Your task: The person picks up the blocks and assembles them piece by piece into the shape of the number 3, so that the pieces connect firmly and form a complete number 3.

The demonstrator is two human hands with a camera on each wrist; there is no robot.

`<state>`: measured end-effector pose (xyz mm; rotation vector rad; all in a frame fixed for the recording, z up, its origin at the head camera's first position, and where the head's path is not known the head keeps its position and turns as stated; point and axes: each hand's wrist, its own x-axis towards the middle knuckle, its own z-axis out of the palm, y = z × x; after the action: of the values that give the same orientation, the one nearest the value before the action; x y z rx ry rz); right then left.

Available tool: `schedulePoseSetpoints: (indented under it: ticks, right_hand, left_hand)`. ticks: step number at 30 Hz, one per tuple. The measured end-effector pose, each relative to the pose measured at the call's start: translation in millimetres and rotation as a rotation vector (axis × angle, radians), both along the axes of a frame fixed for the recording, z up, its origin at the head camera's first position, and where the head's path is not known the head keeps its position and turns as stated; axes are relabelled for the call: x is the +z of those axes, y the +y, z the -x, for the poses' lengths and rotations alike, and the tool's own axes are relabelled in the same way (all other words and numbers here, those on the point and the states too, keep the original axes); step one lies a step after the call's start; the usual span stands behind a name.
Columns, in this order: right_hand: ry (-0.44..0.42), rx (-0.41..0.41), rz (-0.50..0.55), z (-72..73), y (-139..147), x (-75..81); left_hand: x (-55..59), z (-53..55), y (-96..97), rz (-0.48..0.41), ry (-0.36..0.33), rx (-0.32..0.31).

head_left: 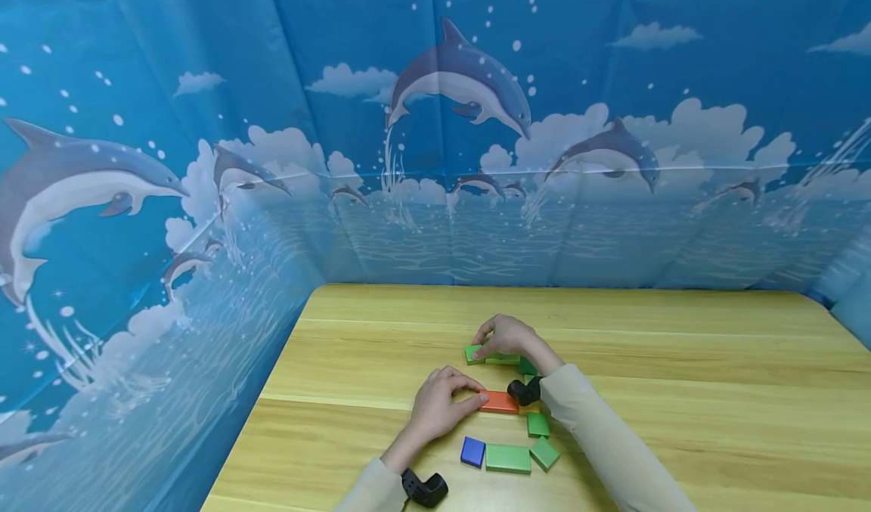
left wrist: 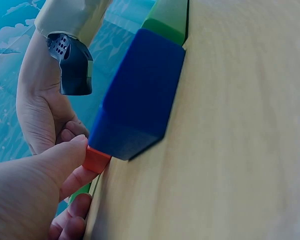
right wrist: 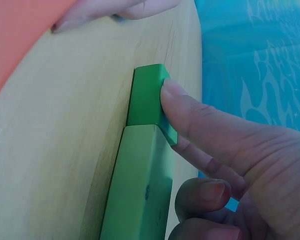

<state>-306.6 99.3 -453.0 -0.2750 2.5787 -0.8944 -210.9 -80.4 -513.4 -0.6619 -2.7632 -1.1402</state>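
Observation:
My left hand (head_left: 438, 404) holds the left end of a flat orange-red block (head_left: 500, 401) between thumb and fingers. In the left wrist view only the end of that orange block (left wrist: 96, 160) shows, beyond a large-looking blue block (left wrist: 142, 92). Farther back, my right hand (head_left: 509, 336) pinches a small green block (right wrist: 147, 95) with its thumb on one side. That piece sits end to end with a longer light green block (right wrist: 139, 175), forming the top of a curved row. Part of the row's right side is hidden behind my right wrist and its black camera.
Nearer the front lie a blue square block (head_left: 472, 452), a long green block (head_left: 507, 459) and a turned green block (head_left: 545, 454). Another green block (head_left: 537, 425) is just above them. The wooden table (head_left: 714, 421) meets a blue dolphin-print curtain (head_left: 612, 232) behind and at the left.

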Motion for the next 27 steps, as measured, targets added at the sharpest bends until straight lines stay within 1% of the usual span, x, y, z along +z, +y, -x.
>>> schedulePoseSetpoints:
  ticks: [7, 14, 17, 19, 23, 27]
  right_hand:
    - [-0.005, -0.004, 0.012, -1.3, 0, -0.3]
    - [-0.001, 0.015, 0.02, -2.8, 0, 0.4]
    - [-0.006, 0.014, 0.05, -3.6, 1, 0.2]
    - [-0.011, 0.009, 0.093, -4.1, 4, 0.1]
    - [0.026, -0.01, 0.188, -7.5, 16, 1.7]
    - [0.111, -0.055, 0.234, -14.5, 34, 8.6]
  left_hand:
    - [-1.0, -0.3, -0.8, 0.006, -0.001, -0.004]
    - [-1.2, -1.2, -2.2, 0.004, 0.004, -0.005]
    - [-0.4, -1.3, -1.7, 0.004, -0.002, -0.009]
    - [-0.1, -1.1, -1.1, 0.002, -0.002, -0.01]
    - [-0.2, -1.0, 0.3, 0.003, 0.009, -0.015]
    - [-0.1, -0.8, 1.1, 0.008, 0.016, -0.017]
